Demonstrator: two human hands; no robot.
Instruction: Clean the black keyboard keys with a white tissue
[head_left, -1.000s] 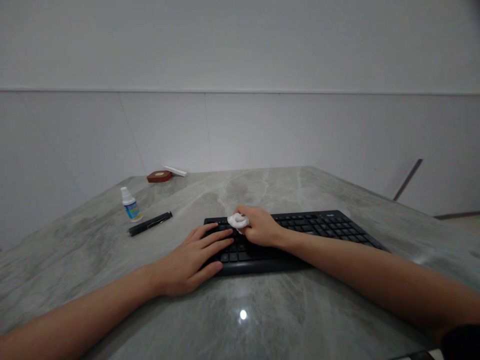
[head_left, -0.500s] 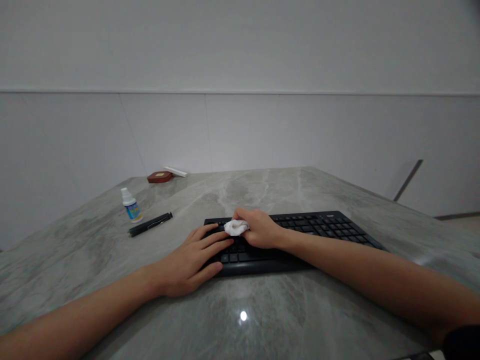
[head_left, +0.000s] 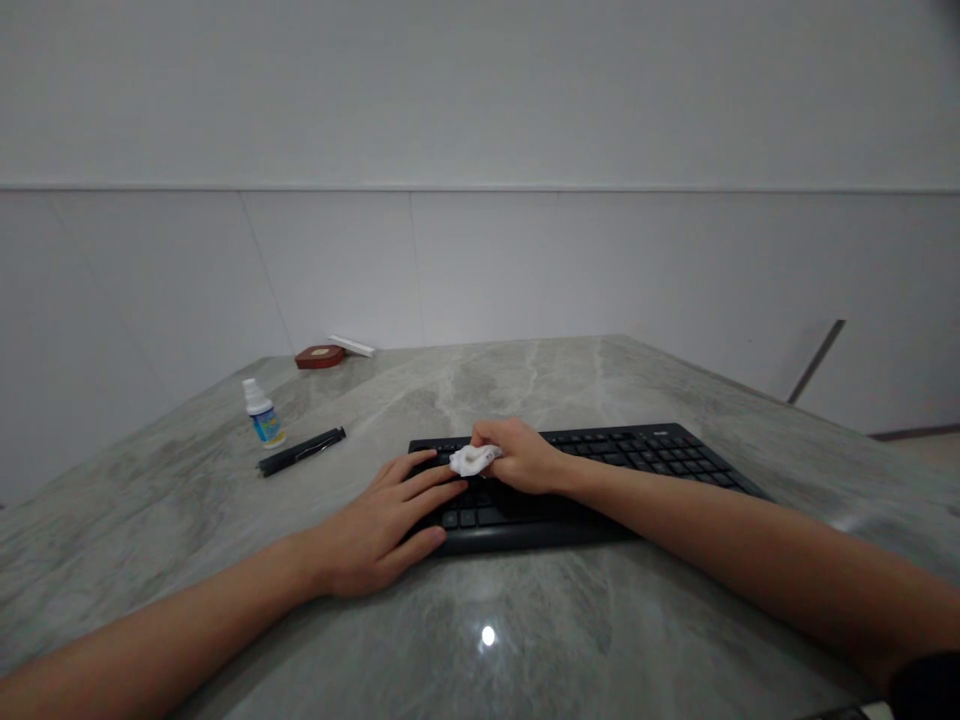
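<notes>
A black keyboard lies on the grey marbled table in front of me. My left hand rests over its left end, fingers spread across the keys and the edge. Crumpled into a small wad, a white tissue pokes out of my right hand, whose fingers are closed around it. That hand is over the keyboard's left-middle keys, just beside my left fingertips. Both hands and the right forearm cover part of the keys.
To the left stand a small white-capped bottle with a blue label and, lying near it, a black pen. A brown case and a thin white object sit at the table's far left, near the white wall.
My right hand has shifted very slightly to the right with the tissue, which is a little differently bunched. My left hand stays in the same place on the keyboard.
</notes>
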